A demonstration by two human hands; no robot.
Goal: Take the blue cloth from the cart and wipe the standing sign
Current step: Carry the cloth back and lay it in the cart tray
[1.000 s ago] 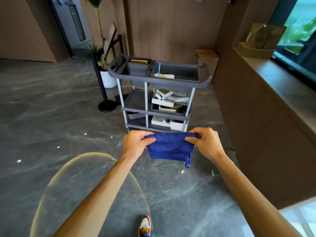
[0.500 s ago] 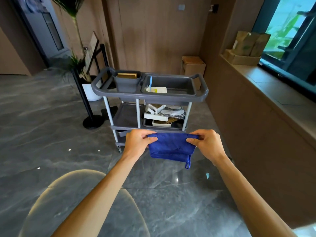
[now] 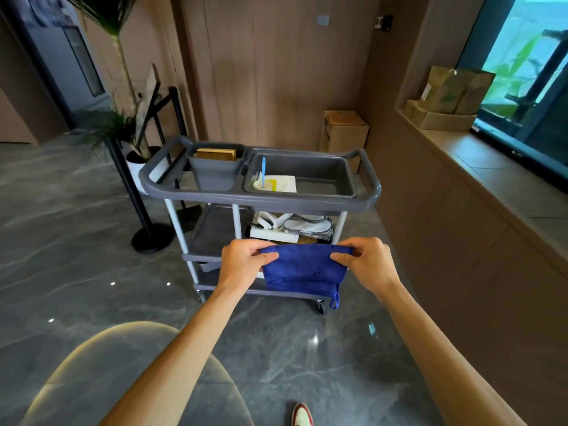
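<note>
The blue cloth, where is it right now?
Head view, centre: the blue cloth hangs between left hand and right hand, before the cart.

Both your arms reach forward, bare, elbows low, wrists level. Left hand (image 3: pixel 242 265) and right hand (image 3: pixel 367 264) sit apart at equal height, thumbs turned inward, fingers (image 3: pixel 270 258) curled, each pinching a top corner of the cloth (image 3: pixel 302 270).
</note>
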